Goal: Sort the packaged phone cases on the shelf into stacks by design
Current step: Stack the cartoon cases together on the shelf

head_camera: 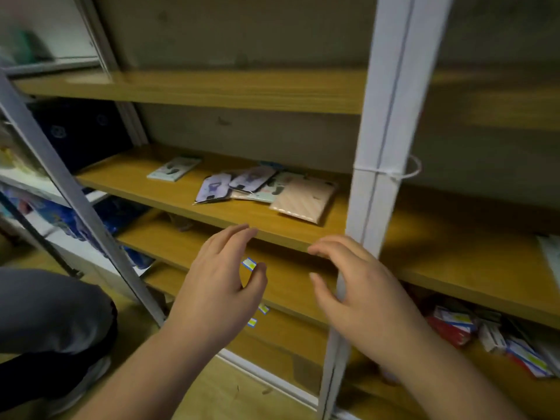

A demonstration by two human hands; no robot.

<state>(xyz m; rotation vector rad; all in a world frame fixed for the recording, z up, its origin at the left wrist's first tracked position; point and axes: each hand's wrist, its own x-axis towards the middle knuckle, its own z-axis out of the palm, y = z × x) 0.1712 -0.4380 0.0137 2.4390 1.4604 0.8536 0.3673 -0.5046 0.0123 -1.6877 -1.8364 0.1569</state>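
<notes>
On the middle shelf (169, 189), a loose heap of packaged phone cases (257, 184) lies near the white upright post (375, 189), and one more packet (175, 167) sits well apart to the left, alone. The heap mixes designs: two lilac packets (213, 187) overlapping at the left and top, a pale mint one partly buried beneath them, and a pink striped packet (304, 200) at the right, nearest the post. Nothing is stacked by design yet.

Both hands hover in front of the shelf edge, below the heap and touching nothing. The left hand (218, 277) and the right hand (354, 286) are each released, fingers loosely bent, holding nothing.

The packets look flat, light and fairly stiff, wrapped in glossy film that will probably be slippery and let them slide over one another. A sensible hold would be a pinch on a free edge or corner, thumb above and fingers beneath. The pink one lies on top with its near edge exposed, so it seems the easiest to lift without disturbing the rest.
</notes>
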